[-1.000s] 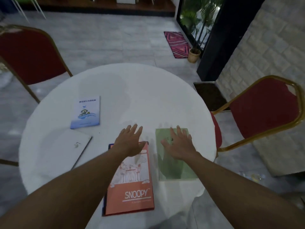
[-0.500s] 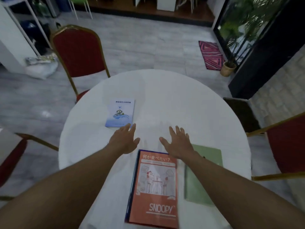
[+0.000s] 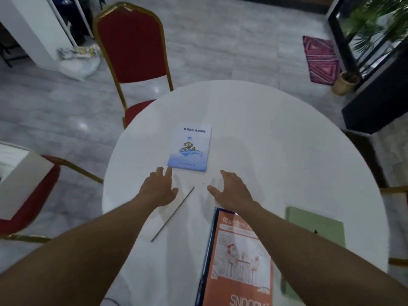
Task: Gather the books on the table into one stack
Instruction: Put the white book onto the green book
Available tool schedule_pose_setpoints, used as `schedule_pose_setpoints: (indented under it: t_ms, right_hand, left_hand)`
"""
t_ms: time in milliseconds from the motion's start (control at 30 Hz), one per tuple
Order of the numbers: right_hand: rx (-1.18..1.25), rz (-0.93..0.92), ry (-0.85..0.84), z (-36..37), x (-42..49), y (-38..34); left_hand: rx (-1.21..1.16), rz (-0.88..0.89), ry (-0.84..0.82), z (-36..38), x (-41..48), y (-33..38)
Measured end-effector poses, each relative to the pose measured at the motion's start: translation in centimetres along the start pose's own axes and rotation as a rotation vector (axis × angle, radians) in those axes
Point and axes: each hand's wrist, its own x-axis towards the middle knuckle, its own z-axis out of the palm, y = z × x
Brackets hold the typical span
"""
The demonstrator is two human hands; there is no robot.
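1. Both bare forearms come in from the bottom corners of the frame and angle toward the middle.
2. Left hand (image 3: 157, 191) sits just left of center, palm down, fingers spread and pointing up-frame, holding nothing.
3. Right hand (image 3: 231, 192) is just right of center, also palm down and empty, thumb sticking out toward the left.

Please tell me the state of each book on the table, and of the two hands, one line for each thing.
blue booklet: lying flat, closed, cover up, alone, untouched.
orange Snoopy book: flat, closed, cover up, on a dark blue book, partly under the right forearm.
green book: flat, closed, beside the Snoopy book, not stacked.
white book: flat, only its edge is clear.
left hand: open, empty.
right hand: open, empty.
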Motion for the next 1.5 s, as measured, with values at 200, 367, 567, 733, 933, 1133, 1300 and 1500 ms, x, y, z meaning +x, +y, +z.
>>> schedule_pose_setpoints:
  t_ms: [200, 367, 567, 733, 933, 1133, 1300, 1500]
  right_hand:
    - [0.034, -0.053, -0.141, 3.3, 2.4, -3.4]
    - [0.073, -0.055, -0.178, 6.1, 3.4, -5.6]
    - [0.13, -0.01, -0.178, 6.1, 4.1, -6.1]
    - [0.246, 0.053, -0.129, 5.5, 3.5, -5.5]
    - [0.752, 0.29, -0.083, 3.3, 2.4, -4.9]
    - [0.949, 0.282, -0.01, 0.1, 0.1, -1.4]
    - [0.831, 0.275, 0.14, -2.7, -3.4, 4.7]
    - [0.769, 0.391, 0.313, -4.7, -8.1, 12.9]
  left_hand:
    - [-0.006, -0.126, -0.07, 1.3, 1.4, -3.4]
    - [-0.062, -0.149, -0.026, 2.1, 2.5, -4.9]
    - [-0.35, -0.174, -0.069, 1.6, 3.4, -6.0]
    - [-0.532, -0.029, -0.017, 0.7, 3.0, -6.3]
    - [-0.672, -0.049, 0.068, -1.2, 2.3, -3.0]
    - [-0.691, -0.012, 0.116, -1.8, 0.6, 2.6]
    - [-0.494, 0.136, 0.072, -0.2, -1.3, 9.6]
    - [-0.43, 0.213, 0.004, 2.8, -4.3, 19.1]
